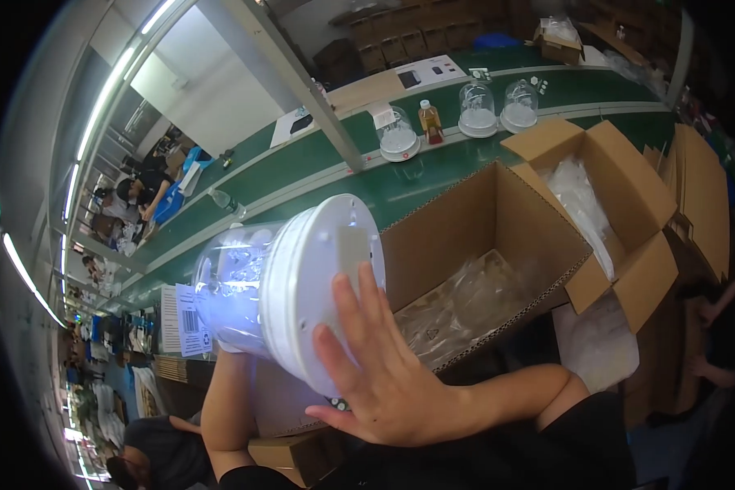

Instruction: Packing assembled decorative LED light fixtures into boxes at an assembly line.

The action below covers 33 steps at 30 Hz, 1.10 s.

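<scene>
In front of me, a clear dome lamp [237,282] is tipped on its side, glowing bluish white inside. Its round white base [322,318] faces right and has a small pale rectangular panel on it. My right hand [384,371] lies against that base, fingers spread and stretched across it, thumb near the lower rim. From below, my left forearm [227,400] reaches up behind the lamp, which hides the left hand and its fingers. A white printed paper tag [189,318] with a barcode shows beside the dome's left end.
An open cardboard box [441,208] with clear plastic packing [474,290] stands to the right. Beyond it is another open carton [621,171] holding plastic bags. Along the green bench [294,196] stand several similar domes [477,110] and an amber bottle [429,121]. Other people work at left.
</scene>
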Tool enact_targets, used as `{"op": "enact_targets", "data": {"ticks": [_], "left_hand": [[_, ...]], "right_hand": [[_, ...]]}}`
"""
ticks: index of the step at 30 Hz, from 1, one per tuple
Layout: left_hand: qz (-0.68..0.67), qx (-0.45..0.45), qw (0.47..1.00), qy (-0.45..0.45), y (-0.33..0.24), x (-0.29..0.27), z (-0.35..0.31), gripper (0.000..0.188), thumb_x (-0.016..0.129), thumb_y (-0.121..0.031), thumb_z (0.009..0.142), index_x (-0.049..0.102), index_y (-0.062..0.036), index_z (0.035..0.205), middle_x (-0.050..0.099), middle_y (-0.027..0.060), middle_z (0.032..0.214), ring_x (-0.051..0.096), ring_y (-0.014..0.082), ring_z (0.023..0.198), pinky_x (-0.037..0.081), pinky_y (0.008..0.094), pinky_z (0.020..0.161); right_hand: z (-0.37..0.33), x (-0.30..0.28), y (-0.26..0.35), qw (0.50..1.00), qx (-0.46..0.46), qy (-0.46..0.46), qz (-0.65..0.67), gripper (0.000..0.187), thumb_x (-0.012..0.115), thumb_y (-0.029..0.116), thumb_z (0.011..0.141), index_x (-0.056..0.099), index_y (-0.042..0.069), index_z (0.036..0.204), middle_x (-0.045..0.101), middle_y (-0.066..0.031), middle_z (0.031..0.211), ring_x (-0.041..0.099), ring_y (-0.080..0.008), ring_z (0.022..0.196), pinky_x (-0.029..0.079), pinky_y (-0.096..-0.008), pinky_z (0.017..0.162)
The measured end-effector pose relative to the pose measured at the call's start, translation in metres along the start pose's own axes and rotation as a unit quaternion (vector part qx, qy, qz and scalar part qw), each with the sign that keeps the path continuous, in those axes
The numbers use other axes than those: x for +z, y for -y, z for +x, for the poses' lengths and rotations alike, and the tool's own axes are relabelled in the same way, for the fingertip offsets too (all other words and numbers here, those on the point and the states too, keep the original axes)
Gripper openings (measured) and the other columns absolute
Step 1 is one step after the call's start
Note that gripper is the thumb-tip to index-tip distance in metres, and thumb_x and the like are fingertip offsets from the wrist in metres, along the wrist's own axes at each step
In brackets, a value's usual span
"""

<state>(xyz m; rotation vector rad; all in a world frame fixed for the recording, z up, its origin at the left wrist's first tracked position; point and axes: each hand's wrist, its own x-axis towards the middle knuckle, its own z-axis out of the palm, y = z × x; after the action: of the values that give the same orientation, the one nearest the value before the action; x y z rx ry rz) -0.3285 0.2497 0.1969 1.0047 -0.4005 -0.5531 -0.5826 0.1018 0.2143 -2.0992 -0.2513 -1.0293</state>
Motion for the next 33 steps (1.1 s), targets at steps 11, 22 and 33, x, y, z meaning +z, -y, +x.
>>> {"op": "enact_targets", "data": {"ticks": [11, 22, 33], "left_hand": [[0.304, 0.166, 0.937, -0.052, -0.012, 0.074, -0.011, 0.021, 0.055, -0.021, 0.105, 0.06, -0.0053, 0.092, 0.051, -0.0048, 0.082, 0.045, 0.0034, 0.076, 0.038, 0.0202, 0.066], [0.436, 0.201, 0.875, 0.057, 0.021, 0.089, -0.024, 0.023, 0.062, -0.02, 0.1, 0.063, -0.0042, 0.084, 0.059, -0.0004, 0.068, 0.051, 0.0038, 0.059, 0.042, 0.0231, 0.053], [0.61, 0.142, 0.75, 0.21, 0.079, 0.055, -0.031, 0.013, 0.067, -0.014, 0.093, 0.059, -0.0069, 0.086, 0.064, 0.0107, 0.073, 0.065, 0.0326, 0.065, 0.052, 0.0404, 0.058]], "right_hand": [[-0.033, -0.073, -0.056, 0.978, 0.127, 0.051, 0.157, 0.121, 0.084, 0.031, 0.084, -0.007, -0.003, 0.156, 0.025, -0.0254, 0.154, 0.036, -0.0335, 0.144, 0.034, -0.0455, 0.117], [0.001, -0.158, -0.115, 0.868, 0.434, 0.077, 0.227, 0.049, 0.035, 0.045, 0.11, 0.059, 0.002, 0.113, 0.068, -0.0157, 0.115, 0.068, -0.0207, 0.098, 0.056, -0.0353, 0.086], [0.038, -0.035, -0.198, 0.441, 0.194, 0.85, -0.213, 0.035, 0.053, 0.008, 0.087, 0.07, 0.004, 0.117, 0.07, -0.0191, 0.115, 0.067, -0.0354, 0.104, 0.053, -0.0453, 0.088]]}}
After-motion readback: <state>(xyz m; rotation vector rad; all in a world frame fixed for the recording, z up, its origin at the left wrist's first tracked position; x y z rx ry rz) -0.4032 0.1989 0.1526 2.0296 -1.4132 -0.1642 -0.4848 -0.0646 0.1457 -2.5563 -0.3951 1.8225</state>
